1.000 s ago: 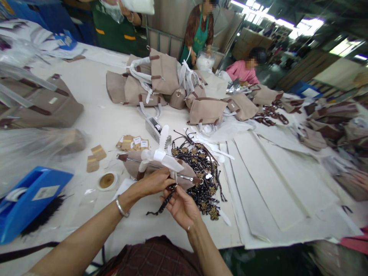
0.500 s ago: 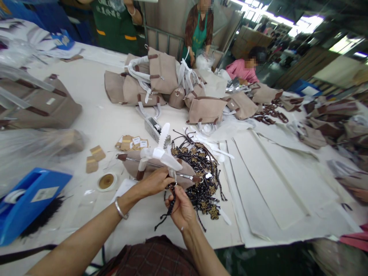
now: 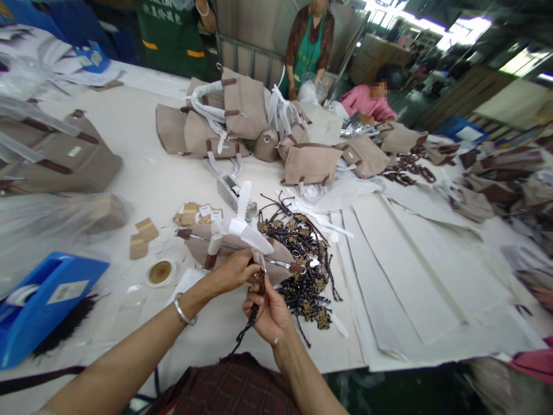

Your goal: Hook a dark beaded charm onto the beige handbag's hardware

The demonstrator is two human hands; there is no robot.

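A beige handbag (image 3: 276,255) with brown trim and white-wrapped handles lies on the white table (image 3: 142,184) right in front of me. My left hand (image 3: 233,270) grips the bag at its near edge by a metal ring. My right hand (image 3: 266,310) pinches a black-and-tan braided cord charm (image 3: 250,320) at that same ring; the cord's tail hangs down toward my lap. Just right of the bag lies a heap of the same braided charms (image 3: 307,271).
A blue tape dispenser (image 3: 43,300) and a tape roll (image 3: 161,272) sit at the left, near brown paper tags (image 3: 190,214). More beige bags (image 3: 242,124) pile at the table's middle and right. Flat white sheets (image 3: 410,271) cover the right side. Three other people work beyond the far edge.
My right hand has turned palm-down and closed on the cord, drawing it up against the bag's ring. The cord's tail now dangles lower. The left hand has stayed on the bag.
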